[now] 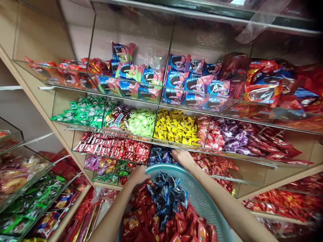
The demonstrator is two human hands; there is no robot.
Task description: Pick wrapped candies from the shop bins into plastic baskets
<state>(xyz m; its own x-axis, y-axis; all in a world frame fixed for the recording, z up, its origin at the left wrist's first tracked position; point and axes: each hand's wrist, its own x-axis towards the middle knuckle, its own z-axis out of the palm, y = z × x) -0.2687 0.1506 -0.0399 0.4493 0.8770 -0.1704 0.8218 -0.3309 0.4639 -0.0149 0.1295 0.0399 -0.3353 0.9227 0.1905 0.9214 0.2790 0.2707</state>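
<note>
A wooden-sided shelf (40,97) carries wrapped sweets in rows. Beside the yellow candies (176,127), pale green candies (141,121) lie just left, green candies (85,111) farther left, and purple candies (233,136) to the right. Cookie packets (175,79) sit above them; dark blue candies (158,155) lie below.

Yellow packets (176,128) between pale-green packets (142,122) and red-white sweets (213,136); 1 clear plastic sheet (261,23), upper right.

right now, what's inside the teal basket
The teal basket holds blue packets heaped toward the far side, with red packets to their left and nearer the camera. Whatever lies beneath this top layer is covered, and the near end is out of frame.
</note>
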